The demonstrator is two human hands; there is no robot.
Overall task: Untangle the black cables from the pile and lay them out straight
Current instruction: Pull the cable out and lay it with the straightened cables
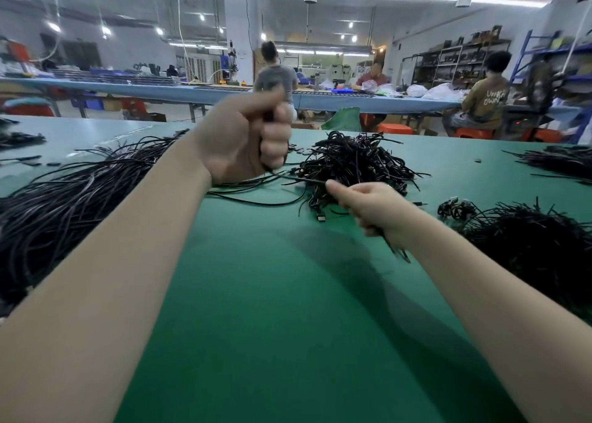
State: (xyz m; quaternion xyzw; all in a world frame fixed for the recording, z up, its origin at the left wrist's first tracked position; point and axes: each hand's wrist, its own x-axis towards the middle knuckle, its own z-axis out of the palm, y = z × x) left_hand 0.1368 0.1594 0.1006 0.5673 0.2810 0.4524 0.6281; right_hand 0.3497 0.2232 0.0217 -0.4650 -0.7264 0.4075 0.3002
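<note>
Four heaps of black cables lie on the green table (272,294): the tangled pile (355,163) far centre, laid-out cables (64,204) left, two right. Your left hand (243,143), raised, fists a cable bundle (268,119). Your right hand (368,204) pinches one cable (304,179) beside the pile.

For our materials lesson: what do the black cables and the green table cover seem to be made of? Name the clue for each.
Black cables: probably a flexible plastic or rubber jacket, slightly glossy; they bend freely and catch pale highlights. One plug looks to have a metal tip, though it is small.
Green table cover: smooth matte mat, perhaps rubber or vinyl; it shows soft shadows and no weave.
</note>
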